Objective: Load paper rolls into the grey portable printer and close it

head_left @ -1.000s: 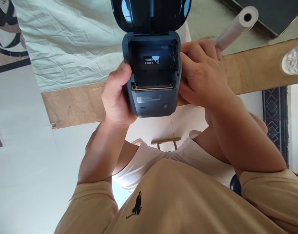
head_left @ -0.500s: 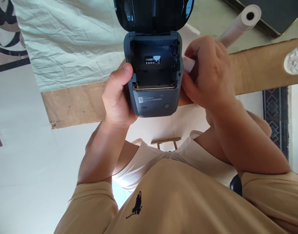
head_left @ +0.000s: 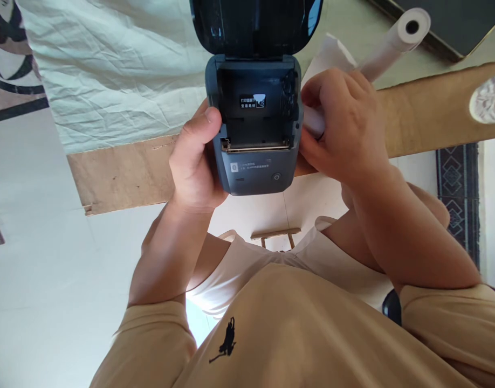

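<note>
A dark blue-grey label printer (head_left: 255, 124) is held up with its glossy black lid (head_left: 255, 27) raised, showing a hollow compartment with a small label inside. My left hand (head_left: 197, 159) grips its left side, thumb on the edge. Beside the right side of the printer, my right hand (head_left: 346, 126) is closed round a small white paper roll (head_left: 313, 121), partly hidden by the fingers. A loose flap of white paper (head_left: 330, 54) sticks up behind that hand.
A longer white roll (head_left: 397, 43) lies behind my right hand, near a dark flat object (head_left: 453, 24). Pale green cloth (head_left: 122, 70) covers the left of the table, whose front edge is wooden (head_left: 126, 175). A clear glass object (head_left: 490, 99) stands far right.
My right hand has shifted slightly and turned the small roll, and more of the white paper flap now shows behind it. The printer and my left hand have hardly moved.
</note>
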A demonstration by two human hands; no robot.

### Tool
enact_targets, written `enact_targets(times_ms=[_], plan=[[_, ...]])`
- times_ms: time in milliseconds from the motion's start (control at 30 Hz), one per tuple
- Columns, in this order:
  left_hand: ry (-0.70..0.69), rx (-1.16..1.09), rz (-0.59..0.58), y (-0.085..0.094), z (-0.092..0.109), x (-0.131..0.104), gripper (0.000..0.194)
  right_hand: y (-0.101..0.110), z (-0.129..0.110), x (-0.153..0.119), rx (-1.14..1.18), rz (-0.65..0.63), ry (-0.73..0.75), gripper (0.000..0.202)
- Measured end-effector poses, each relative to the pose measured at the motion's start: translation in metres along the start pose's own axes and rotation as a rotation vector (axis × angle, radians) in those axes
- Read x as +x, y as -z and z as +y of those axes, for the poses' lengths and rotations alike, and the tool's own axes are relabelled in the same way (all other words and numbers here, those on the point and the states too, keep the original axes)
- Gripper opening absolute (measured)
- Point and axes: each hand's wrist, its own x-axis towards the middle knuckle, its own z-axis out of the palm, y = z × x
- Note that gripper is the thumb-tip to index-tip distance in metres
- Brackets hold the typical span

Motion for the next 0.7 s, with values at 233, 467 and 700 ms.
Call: enact_targets(times_ms=[233, 467, 700], plan=[[0.042, -0.014, 0.029, -0.0034, 0.0042, -0.0042, 0.031, 0.0026, -0.0025, -0.0009, 0.068, 0.099, -0.03, 0.033], [0.05, -0.074, 0.012, -0.0049, 0.0051, -0.0089, 0.026, 0.003, -0.0004, -0.0014, 0.105, 0.069, -0.027, 0.031], [0.085, -0.156, 0.035, -0.0039, 0.0036, -0.006, 0.023, 0.0027, -0.0025, -0.0006, 0.084, 0.178, -0.086, 0.018]])
